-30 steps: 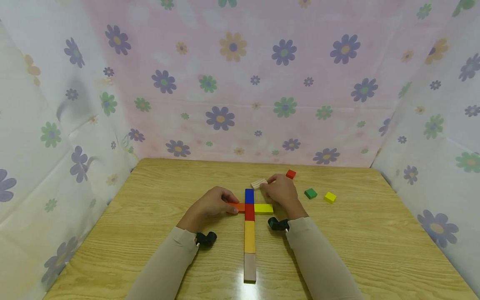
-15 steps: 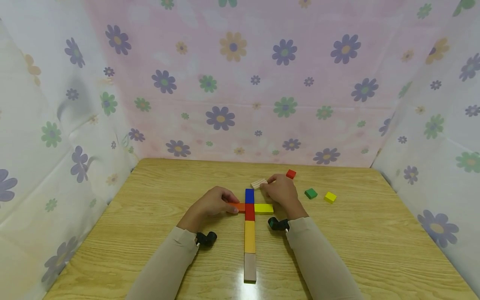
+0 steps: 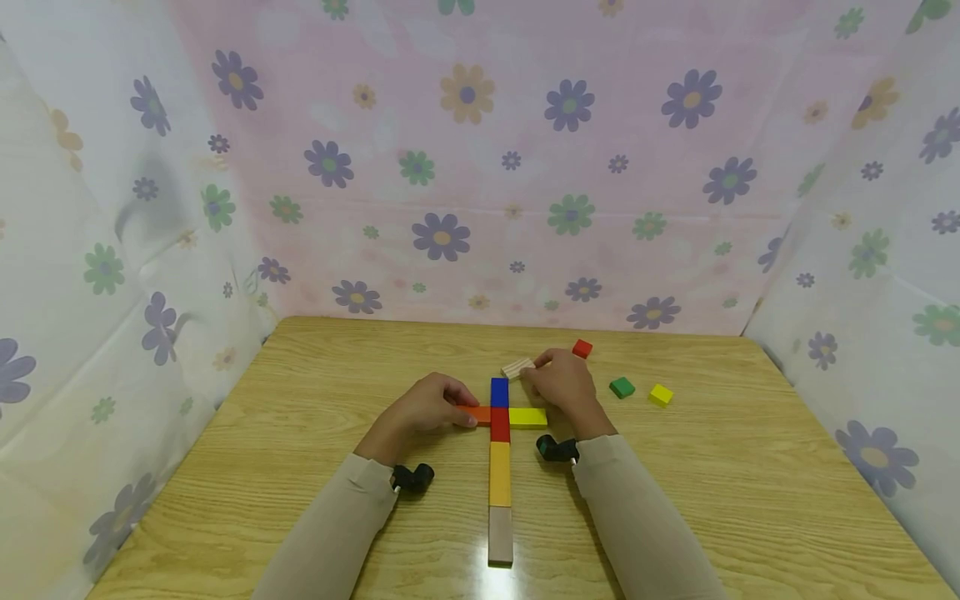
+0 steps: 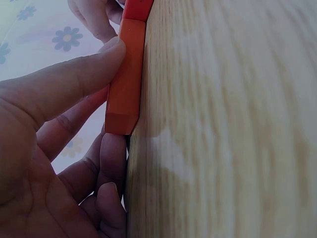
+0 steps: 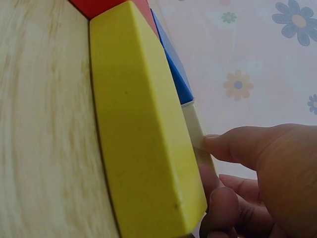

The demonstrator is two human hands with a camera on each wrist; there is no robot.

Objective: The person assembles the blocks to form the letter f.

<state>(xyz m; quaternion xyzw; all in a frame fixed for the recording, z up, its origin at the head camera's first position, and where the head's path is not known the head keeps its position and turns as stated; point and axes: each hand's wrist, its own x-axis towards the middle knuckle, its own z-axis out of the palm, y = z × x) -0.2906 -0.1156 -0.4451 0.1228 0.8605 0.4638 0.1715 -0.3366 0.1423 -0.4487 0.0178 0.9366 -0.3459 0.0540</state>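
Observation:
Wooden blocks lie flat in a cross on the table. A red block (image 3: 499, 425) forms its centre, with a blue block (image 3: 499, 392) beyond it and a yellow block (image 3: 528, 417) at its right. Toward me run an amber block (image 3: 499, 473) and a tan block (image 3: 500, 536). My left hand (image 3: 429, 407) pinches the orange block (image 4: 126, 74) that meets the red one's left side. Behind the blue block, a slanted plain wood block (image 3: 516, 368) is held at its right end between the thumb and fingers of my right hand (image 3: 564, 385).
On the right lie a small red block (image 3: 582, 348), a green block (image 3: 622, 387) and a small yellow block (image 3: 661, 395). Flowered cloth (image 3: 495, 183) encloses the back and sides of the wooden table (image 3: 720, 467). A black camera (image 3: 412, 478) sits at each wrist.

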